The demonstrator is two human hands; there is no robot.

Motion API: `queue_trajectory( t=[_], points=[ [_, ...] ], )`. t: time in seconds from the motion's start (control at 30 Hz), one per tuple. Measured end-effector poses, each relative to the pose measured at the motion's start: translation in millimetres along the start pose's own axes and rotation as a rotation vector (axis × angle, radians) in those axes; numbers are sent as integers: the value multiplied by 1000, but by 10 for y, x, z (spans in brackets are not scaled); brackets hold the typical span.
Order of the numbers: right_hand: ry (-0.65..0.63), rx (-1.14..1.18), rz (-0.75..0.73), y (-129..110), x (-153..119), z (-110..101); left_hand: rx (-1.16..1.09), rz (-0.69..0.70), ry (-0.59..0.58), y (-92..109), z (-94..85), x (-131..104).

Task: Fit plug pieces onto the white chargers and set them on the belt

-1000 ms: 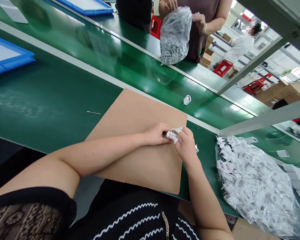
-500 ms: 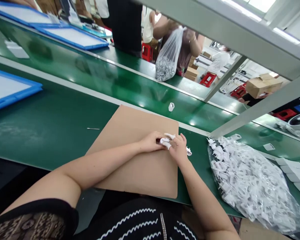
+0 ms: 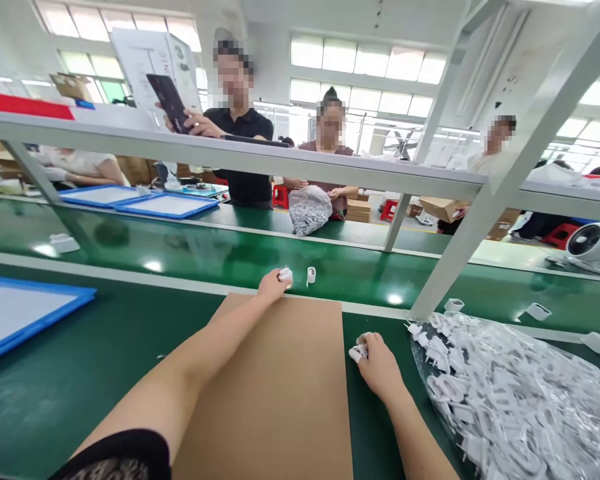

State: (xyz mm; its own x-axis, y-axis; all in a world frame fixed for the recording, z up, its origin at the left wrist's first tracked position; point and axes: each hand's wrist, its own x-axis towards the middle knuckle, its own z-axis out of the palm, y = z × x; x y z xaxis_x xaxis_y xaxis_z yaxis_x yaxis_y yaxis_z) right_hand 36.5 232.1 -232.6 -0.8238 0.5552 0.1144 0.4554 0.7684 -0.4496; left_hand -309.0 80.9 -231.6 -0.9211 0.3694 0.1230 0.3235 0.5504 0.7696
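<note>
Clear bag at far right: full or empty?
Looks full: white plastic parts crowd the clear bag wherever it shows; part is out of frame.

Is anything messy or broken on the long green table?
Nothing looks clearly broken. It's a little messy, though: a few small white plastic casings sit scattered on the shiny green strip, facing different ways instead of in a neat row.

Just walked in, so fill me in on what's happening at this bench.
The person's left hand reaches past the cardboard sheet with a small white piece, close to a white housing on the green surface. The right hand is beside the sheet, fingers around white parts too small to make out. To its right lies a clear bag of white plug parts. Across the bench, a co-worker handles another filled bag.
</note>
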Motion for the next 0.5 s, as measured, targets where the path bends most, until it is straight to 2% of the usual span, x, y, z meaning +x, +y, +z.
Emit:
queue_trajectory(
  t=[0.1, 0.2, 0.27, 0.33, 0.37, 0.4, 0.5],
  points=[
    [139, 184, 32, 24, 46, 106, 82, -83, 72, -75, -18, 259],
    [204, 410, -4, 64, 106, 204, 143, -168, 201, -53, 58, 316],
    [209, 530, -10, 82, 155, 264, 187, -126, 392, 33, 167, 275],
    [192, 616, 5, 76, 193, 307, 246, 38, 517, 149, 312, 217],
    [176, 642, 13, 64, 201, 318, 284, 113, 500, 206, 389, 197],
    [157, 651, 14, 48, 200, 322, 321, 151, 430, 256, 461, 187],
    [87, 595, 6, 0, 150, 298, 378, 64, 150, 355, 595, 217]
  ],
)
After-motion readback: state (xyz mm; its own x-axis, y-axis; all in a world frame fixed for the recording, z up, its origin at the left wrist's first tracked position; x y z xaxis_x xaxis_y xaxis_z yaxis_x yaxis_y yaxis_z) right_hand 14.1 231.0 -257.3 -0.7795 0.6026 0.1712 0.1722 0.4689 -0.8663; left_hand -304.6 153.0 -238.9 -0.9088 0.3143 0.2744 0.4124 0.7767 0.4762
